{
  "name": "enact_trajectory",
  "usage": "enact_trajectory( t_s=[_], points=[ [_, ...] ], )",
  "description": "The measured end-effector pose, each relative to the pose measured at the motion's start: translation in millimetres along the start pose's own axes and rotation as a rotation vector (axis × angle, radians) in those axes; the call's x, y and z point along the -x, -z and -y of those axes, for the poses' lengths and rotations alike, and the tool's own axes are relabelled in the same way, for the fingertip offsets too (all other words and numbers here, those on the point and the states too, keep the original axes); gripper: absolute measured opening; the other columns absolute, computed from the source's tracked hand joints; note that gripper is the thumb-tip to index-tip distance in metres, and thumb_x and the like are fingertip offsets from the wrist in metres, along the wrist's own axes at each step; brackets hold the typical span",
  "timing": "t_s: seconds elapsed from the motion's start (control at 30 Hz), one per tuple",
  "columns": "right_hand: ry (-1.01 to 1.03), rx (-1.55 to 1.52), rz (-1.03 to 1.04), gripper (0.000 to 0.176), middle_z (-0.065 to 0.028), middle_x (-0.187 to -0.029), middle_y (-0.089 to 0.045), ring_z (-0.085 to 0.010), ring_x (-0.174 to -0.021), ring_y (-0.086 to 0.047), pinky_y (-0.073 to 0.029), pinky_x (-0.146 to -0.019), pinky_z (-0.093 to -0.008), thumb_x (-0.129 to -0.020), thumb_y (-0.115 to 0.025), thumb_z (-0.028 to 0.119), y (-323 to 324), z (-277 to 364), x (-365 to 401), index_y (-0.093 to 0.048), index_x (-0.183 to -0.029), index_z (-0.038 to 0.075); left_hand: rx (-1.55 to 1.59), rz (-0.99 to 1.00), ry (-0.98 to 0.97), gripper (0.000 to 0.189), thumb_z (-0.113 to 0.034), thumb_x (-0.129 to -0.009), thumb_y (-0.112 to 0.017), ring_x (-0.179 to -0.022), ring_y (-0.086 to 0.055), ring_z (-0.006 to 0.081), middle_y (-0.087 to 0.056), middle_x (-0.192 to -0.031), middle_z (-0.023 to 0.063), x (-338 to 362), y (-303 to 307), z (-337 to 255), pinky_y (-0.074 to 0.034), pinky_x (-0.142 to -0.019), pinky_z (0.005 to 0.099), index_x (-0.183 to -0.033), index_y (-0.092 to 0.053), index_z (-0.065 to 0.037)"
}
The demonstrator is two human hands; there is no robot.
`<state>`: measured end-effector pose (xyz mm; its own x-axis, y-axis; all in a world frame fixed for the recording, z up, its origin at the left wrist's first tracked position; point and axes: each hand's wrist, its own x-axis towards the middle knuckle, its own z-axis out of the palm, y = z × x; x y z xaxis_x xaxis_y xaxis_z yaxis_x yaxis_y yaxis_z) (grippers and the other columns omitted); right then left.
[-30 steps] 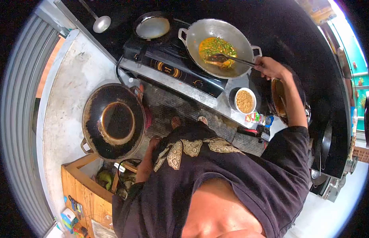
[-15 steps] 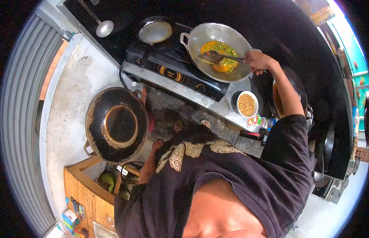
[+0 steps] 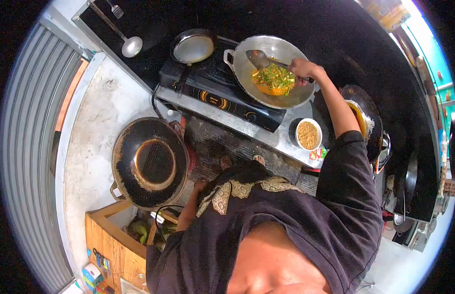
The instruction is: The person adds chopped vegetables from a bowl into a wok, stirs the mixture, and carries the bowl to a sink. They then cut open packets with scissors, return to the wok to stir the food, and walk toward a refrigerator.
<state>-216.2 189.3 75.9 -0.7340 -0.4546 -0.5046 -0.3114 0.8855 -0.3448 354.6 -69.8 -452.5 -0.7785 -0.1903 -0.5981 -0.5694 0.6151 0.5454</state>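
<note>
My right hand [image 3: 302, 69] is closed around the handle of a dark spatula [image 3: 258, 59], over the right side of a silver wok [image 3: 286, 45]. The spatula's blade hangs near the wok's far left wall. In the wok's bottom lies orange-yellow food with chopped greens [image 3: 274, 80]. The wok sits on the right side of a black gas stove [image 3: 215, 100]. My left hand [image 3: 200, 184] hangs low beside my body, close to a large blackened wok [image 3: 122, 164]; its fingers are too small and dark to make out.
A small frying pan [image 3: 193, 48] rests on the stove's left side. A white bowl of brown crumbs [image 3: 309, 134] stands right of the stove, near colourful packets [image 3: 317, 154]. Dark pans [image 3: 367, 117] lie beyond my right arm. A ladle [image 3: 132, 46] is at upper left, a wooden cabinet [image 3: 110, 230] at lower left.
My right hand has moved a little left over the wok. The spatula's blade has shifted from the food up to the wok's far wall. The whole view has shifted slightly.
</note>
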Motion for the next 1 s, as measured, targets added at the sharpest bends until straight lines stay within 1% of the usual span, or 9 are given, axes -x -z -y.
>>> enact_trajectory(
  t_s=[0.1, 0.2, 0.3, 0.4, 0.43, 0.5, 0.57, 0.73, 1.0],
  points=[
    [-0.050, 0.062, -0.032, 0.028, -0.0146, -0.053, -0.056, -0.0217, -0.041, -0.057, -0.049, -0.041, -0.0345, -0.088, -0.043, 0.020, 14.8, -7.7, 9.1, -0.050, -0.083, -0.007, 0.001, 0.012, 0.005, 0.039, -0.033, -0.079, -0.052, -0.100, -0.055, 0.0335, -0.057, -0.114, 0.0145, -3.0, 0.3, -0.3, -0.045, -0.086, 0.0420, -0.110, -0.058, -0.010],
    [0.122, 0.216, -0.204, 0.028, -0.0185, -0.058, -0.058, -0.0291, -0.049, -0.061, -0.050, -0.050, -0.0401, -0.087, -0.047, 0.022, 21.2, -29.6, 14.2, -0.051, -0.089, -0.005, -0.022, 0.030, -0.007, 0.038, -0.032, -0.079, -0.050, -0.101, -0.055, 0.0334, -0.057, -0.114, 0.0143, 1.0, -1.4, -0.4, -0.045, -0.086, 0.0421, -0.110, -0.058, -0.011],
    [0.215, 0.424, -0.664, 0.027, -0.0227, -0.068, -0.060, -0.0354, -0.062, -0.063, -0.050, -0.059, -0.0448, -0.086, -0.050, 0.024, -7.5, -64.3, -9.0, -0.052, -0.096, -0.001, -0.073, 0.083, -0.030, 0.038, -0.032, -0.080, -0.049, -0.101, -0.055, 0.0333, -0.057, -0.114, 0.0142, 7.9, -0.6, 0.8, -0.045, -0.087, 0.0422, -0.109, -0.059, -0.011],
    [0.123, 0.477, -0.631, 0.028, -0.0240, -0.075, -0.062, -0.0389, -0.072, -0.062, -0.049, -0.061, -0.0484, -0.086, -0.050, 0.024, -28.3, -75.8, -21.1, -0.051, -0.104, 0.003, -0.167, 0.110, -0.137, 0.037, -0.031, -0.080, -0.048, -0.101, -0.055, 0.0331, -0.058, -0.113, 0.0140, 6.5, 8.4, -11.1, -0.044, -0.087, 0.0423, -0.108, -0.060, -0.011],
    [0.105, 0.464, -0.631, 0.028, -0.0236, -0.075, -0.062, -0.0391, -0.071, -0.062, -0.049, -0.061, -0.0487, -0.086, -0.049, 0.024, -32.4, -68.4, -16.6, -0.050, -0.105, 0.004, -0.173, 0.048, -0.180, 0.036, -0.031, -0.080, -0.049, -0.100, -0.055, 0.0329, -0.058, -0.112, 0.0139, 6.1, 9.2, -11.6, -0.045, -0.087, 0.0419, -0.108, -0.060, -0.011],
    [0.064, 0.437, -0.626, 0.027, -0.0228, -0.074, -0.062, -0.0393, -0.071, -0.062, -0.048, -0.061, -0.0494, -0.087, -0.049, 0.023, -48.1, -55.1, -3.0, -0.049, -0.107, 0.005, -0.018, 0.020, -0.020, 0.037, -0.033, -0.079, -0.050, -0.101, -0.055, 0.0329, -0.058, -0.112, 0.0138, 3.9, 4.2, -3.7, -0.045, -0.087, 0.0412, -0.107, -0.060, -0.011],
    [0.089, 0.466, -0.654, 0.026, -0.0225, -0.074, -0.061, -0.0402, -0.071, -0.061, -0.049, -0.061, -0.0500, -0.087, -0.048, 0.021, -62.1, -59.4, 4.1, -0.048, -0.107, 0.006, 0.031, 0.015, 0.028, 0.037, -0.035, -0.079, -0.051, -0.100, -0.055, 0.0329, -0.058, -0.111, 0.0139, 1.7, -2.6, 4.1, -0.045, -0.087, 0.0410, -0.107, -0.060, -0.011],
    [0.139, 0.397, -0.587, 0.023, -0.0220, -0.076, -0.062, -0.0401, -0.072, -0.061, -0.048, -0.062, -0.0511, -0.085, -0.049, 0.019, -73.8, -67.0, 28.8, -0.049, -0.105, 0.006, 0.057, 0.013, 0.060, 0.038, -0.037, -0.079, -0.052, -0.099, -0.056, 0.0331, -0.059, -0.109, 0.0141, 3.8, -4.9, 9.2, -0.045, -0.086, 0.0404, -0.106, -0.060, -0.012],
    [0.119, 0.373, -0.622, 0.026, -0.0218, -0.079, -0.062, -0.0394, -0.074, -0.061, -0.048, -0.064, -0.0485, -0.084, -0.054, 0.024, -79.2, -57.9, 24.0, -0.052, -0.106, 0.010, 0.062, 0.022, 0.071, 0.040, -0.042, -0.079, -0.054, -0.097, -0.057, 0.0333, -0.060, -0.106, 0.0143, 2.0, -0.9, 9.8, -0.046, -0.084, 0.0395, -0.104, -0.059, -0.012]
  ],
)
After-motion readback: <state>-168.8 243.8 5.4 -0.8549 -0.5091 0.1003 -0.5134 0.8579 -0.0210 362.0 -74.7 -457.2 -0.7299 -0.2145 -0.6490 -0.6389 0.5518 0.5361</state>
